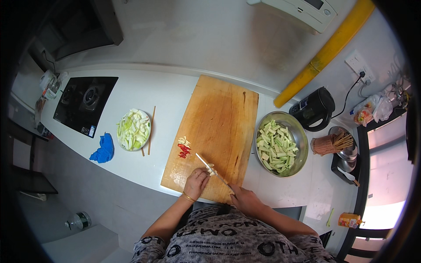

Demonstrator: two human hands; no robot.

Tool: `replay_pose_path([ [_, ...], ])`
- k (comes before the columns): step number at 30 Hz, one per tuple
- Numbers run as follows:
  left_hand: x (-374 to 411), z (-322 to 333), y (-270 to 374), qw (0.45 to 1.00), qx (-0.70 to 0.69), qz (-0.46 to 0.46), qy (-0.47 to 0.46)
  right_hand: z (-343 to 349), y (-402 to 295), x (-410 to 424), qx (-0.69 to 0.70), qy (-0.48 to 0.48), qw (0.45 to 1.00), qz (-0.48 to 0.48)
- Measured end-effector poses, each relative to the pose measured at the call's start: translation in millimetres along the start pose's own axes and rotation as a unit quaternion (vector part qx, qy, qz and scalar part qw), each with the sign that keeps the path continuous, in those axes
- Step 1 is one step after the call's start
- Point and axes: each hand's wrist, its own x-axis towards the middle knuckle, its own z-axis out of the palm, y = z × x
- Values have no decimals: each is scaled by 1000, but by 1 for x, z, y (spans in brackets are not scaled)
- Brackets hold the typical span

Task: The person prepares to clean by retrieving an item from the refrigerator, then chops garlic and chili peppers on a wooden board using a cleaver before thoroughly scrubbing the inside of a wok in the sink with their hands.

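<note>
My right hand grips the handle of a kitchen knife, its blade seen edge-on and slanting up to the left. Pale slices, which look like garlic, lie against the blade on the wooden cutting board. Curled beside them, my left hand has its fingertips at the slices; whether it pinches a piece is hidden. Further left on the board are a small heap of chopped red chilli and, just behind it, more pale slivers.
Right of the board stands a metal bowl of cut green vegetable sticks, with a black electric kettle behind. To the left are a plate of sliced pale-green vegetable, chopsticks, a blue cloth and a gas hob.
</note>
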Motion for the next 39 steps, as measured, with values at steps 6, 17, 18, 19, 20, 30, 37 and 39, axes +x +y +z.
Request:
replay_pose_path([
  [6,1,1,0,998,39,51,3,5,0,3,23,-62,997,47],
  [17,-3,0,-2,998,48,47,12,1,-5,2,21,-36,999,22],
  [18,-2,1,-1,997,52,51,11,-1,-7,-2,12,-37,999,23],
  [19,-1,0,1,997,55,55,10,1,-4,-2,18,-42,999,28],
  [20,0,1,2,997,59,58,9,6,1,-1,24,-48,998,34],
  [30,-5,2,-3,999,27,33,19,11,7,6,45,-25,999,16],
  [37,-2,1,-5,994,77,80,-5,13,6,3,48,-59,996,52],
  [39,-2,2,-7,993,78,88,-13,10,3,8,60,-54,995,63],
])
